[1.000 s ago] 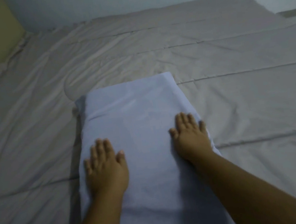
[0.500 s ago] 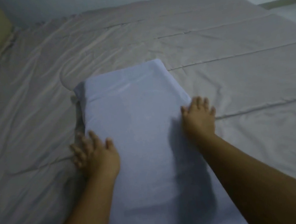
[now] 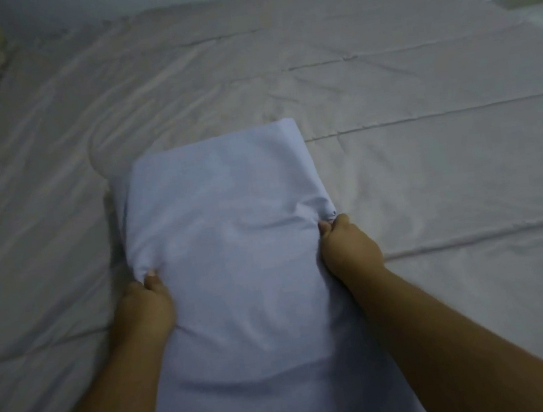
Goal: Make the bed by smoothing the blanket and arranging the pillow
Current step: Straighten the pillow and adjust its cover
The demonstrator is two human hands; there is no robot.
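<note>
At the left, the creased grey-beige quilted blanket (image 3: 32, 209) covers the bed, its folds not yet smoothed. The left hand (image 3: 144, 302) clenches the left edge of the long pale-blue fabric pillow (image 3: 225, 205), lying lengthwise on the blanket in the near middle. The right hand (image 3: 350, 250) bunches its right edge, a two-sided grasp probably meant for lifting it into place.

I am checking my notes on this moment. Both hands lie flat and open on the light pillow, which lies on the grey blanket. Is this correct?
Not quite. The head view shows the hands are not flat and open: the left hand and the right hand each grip a side edge of the pillow, bunching its fabric. The pillow does lie on the blanket.
</note>
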